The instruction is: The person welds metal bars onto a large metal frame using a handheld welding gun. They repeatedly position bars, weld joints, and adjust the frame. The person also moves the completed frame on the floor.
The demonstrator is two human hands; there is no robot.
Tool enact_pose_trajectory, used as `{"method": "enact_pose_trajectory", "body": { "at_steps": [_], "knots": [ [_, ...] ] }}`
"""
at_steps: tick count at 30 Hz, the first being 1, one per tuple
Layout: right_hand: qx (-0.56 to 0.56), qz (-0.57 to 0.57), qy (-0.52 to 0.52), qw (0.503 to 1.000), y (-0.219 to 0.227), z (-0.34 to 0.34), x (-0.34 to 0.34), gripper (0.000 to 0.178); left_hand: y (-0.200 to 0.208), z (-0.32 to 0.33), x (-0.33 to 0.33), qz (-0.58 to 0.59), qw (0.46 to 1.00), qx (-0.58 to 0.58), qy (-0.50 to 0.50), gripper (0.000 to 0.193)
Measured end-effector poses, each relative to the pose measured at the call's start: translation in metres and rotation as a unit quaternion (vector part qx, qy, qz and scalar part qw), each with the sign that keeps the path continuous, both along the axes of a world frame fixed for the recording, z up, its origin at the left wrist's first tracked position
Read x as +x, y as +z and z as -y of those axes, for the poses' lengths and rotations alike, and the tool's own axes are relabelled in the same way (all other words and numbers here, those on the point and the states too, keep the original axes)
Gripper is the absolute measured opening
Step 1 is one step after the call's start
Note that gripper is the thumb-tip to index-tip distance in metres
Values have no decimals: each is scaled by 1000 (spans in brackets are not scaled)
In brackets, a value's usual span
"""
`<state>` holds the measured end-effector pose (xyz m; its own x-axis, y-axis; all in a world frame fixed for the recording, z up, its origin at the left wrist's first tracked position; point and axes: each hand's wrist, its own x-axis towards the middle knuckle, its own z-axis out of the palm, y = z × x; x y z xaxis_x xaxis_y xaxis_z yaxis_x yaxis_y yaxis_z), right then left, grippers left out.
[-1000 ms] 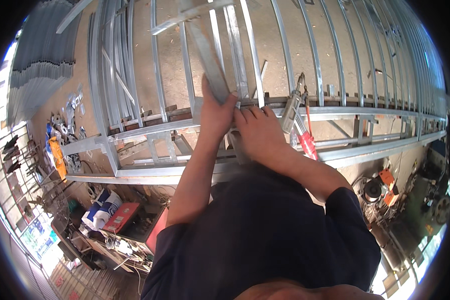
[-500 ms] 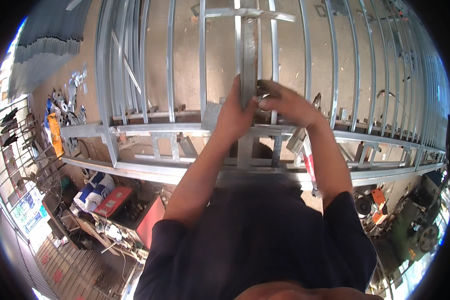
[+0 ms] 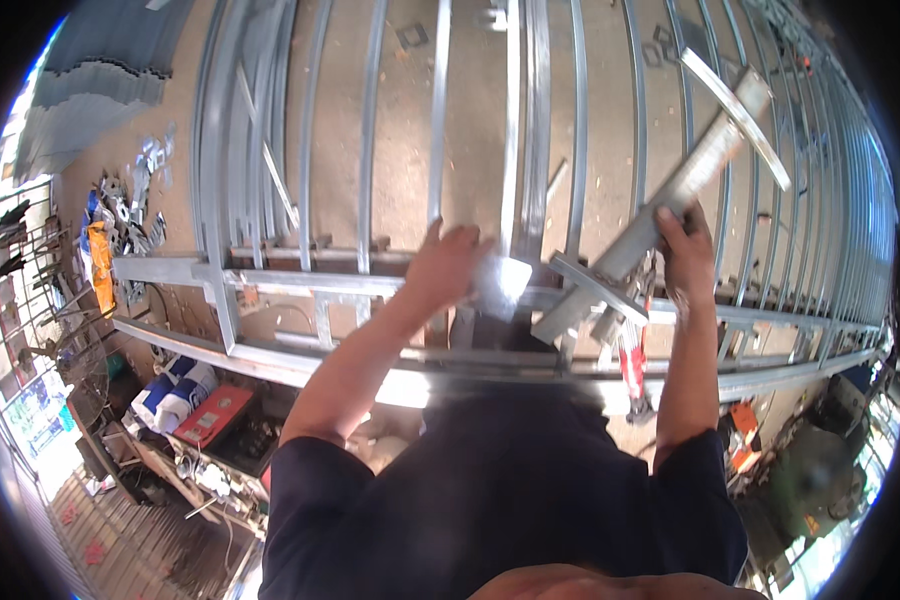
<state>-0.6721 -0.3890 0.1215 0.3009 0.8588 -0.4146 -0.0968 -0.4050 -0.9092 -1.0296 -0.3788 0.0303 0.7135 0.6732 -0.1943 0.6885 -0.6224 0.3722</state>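
The right hand [image 3: 689, 252] grips a metal bar [image 3: 708, 155]; the left hand [image 3: 446, 268] (blurred, grip unclear) is beside a shiny plate [image 3: 509, 284].

Down we look from the left of two side-by-side, head-worn fisheye lenses, the dark shirt [image 3: 510, 480] looming large and close along the bottom! The view runs forward past it to the left hand [image 3: 444, 266] and right hand [image 3: 689, 258] at middle range, then over the metal bars [image 3: 537, 120] to the floor [image 3: 475, 130] beneath, everything upright, straight edges curving toward the rim!
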Motion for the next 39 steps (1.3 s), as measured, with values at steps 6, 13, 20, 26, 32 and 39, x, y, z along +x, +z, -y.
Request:
{"method": "enact_pose_trajectory", "body": {
  "at_steps": [6, 13, 20, 26, 32, 39],
  "knots": [
    [55, -71, -53, 995, 24, -42, -6, 63, 18, 6, -6, -55, 997, -42, 27, 50],
    [28, -125, -5, 992, -12, -136, -56, 62, 45, 71, -56, 97, 985, -117, 87, 11],
    [23, 40, 18, 999, -99, -192, -167, 76, 72, 131, -80, 147, 929, -235, 246, 15],
    [-4, 260, 73, 963, -142, -183, -204, 85, 71, 139, -80, 175, 891, -277, 314, 11],
    [9, 415, 130, 900, -170, -157, -221, 85, 70, 128, -76, 174, 884, -279, 333, 11],
    [64, 424, 165, 888, -147, -140, -231, 63, 67, 126, -77, 163, 878, -286, 346, 12]
  ]
}}
